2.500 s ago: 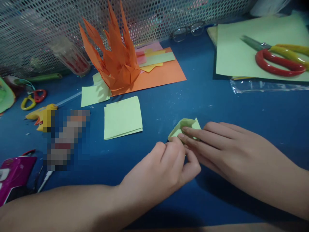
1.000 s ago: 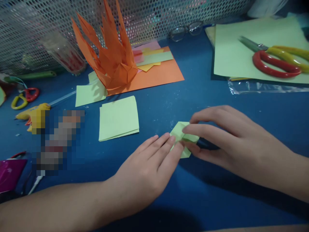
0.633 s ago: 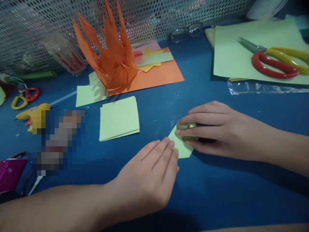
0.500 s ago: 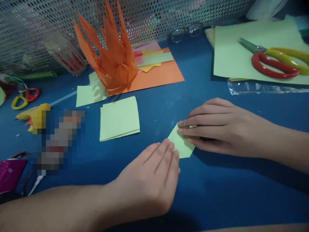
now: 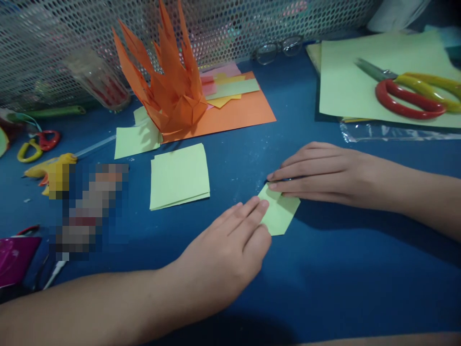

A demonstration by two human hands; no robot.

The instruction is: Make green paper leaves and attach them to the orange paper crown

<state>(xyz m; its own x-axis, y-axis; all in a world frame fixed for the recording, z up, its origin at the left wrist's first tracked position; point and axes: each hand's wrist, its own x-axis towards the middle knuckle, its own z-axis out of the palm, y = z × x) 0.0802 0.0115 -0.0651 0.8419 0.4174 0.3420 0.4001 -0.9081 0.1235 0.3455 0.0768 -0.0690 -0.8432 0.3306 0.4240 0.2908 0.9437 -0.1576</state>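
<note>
A small pale-green folded paper lies on the blue tabletop with one point upward and its lower corner cut flat. My left hand grips its left edge, index and middle fingertips on top and the other fingers curled; the thumb is hidden. Stretched almost straight, the fingers of my right hand lie flat across the paper's upper tip and top right edge. The right thumb is out of sight beneath the hand. Left of the paper rests a stack of pale-green paper squares.
An orange folded-paper piece with tall spikes stands on an orange sheet. Red-and-yellow scissors lie on green sheets at right. Eyeglasses sit by the perforated metal panel. A yellow glue gun lies at left.
My right hand has slid slightly up toward the paper's top edge, uncovering its right corner. My left fingers have moved a little up and right along the left edge.
</note>
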